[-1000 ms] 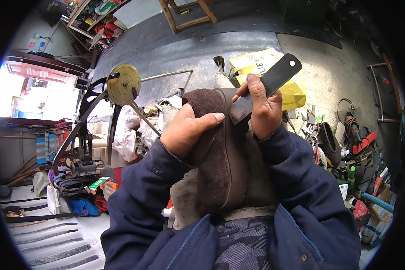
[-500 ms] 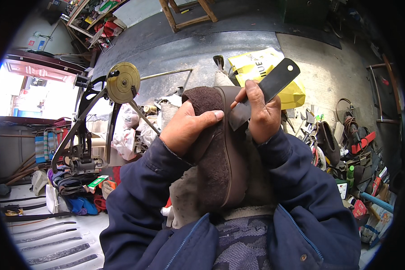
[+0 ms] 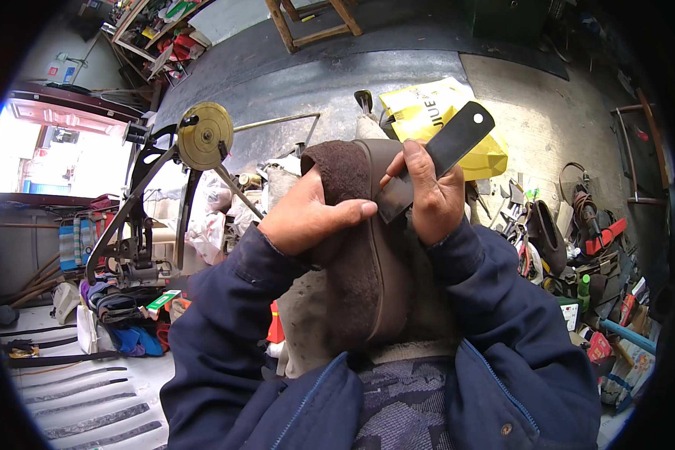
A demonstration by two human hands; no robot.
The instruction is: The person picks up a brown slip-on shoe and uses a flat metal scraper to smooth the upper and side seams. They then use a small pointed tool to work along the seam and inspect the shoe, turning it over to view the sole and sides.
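Note:
A dark brown fuzzy slipper [image 3: 354,289] with a smooth brown sole edge lies lengthwise over my lap. My left hand [image 3: 304,214] is closed around its left side, with the thumb laid across the fuzzy upper toward the sole seam; its other fingers are mostly hidden. In my right hand [image 3: 433,193] is a flat black blade-like knife [image 3: 457,139] with a round hole in its upper end. The knife slants down to the left, and its lower end meets the slipper's sole edge close to my left thumb tip.
A hand-cranked machine with a brass wheel [image 3: 205,136] stands at the left. Beyond my right hand lies a yellow bag [image 3: 420,105]. Tools and shoe pieces crowd the right side, near a red box-like piece [image 3: 606,237]. A wooden stool [image 3: 319,34] stands at the far side.
My left hand and thumb have shifted slightly right and down, nearer the blade. The knife and my right hand have moved slightly left; the slipper has risen a little.

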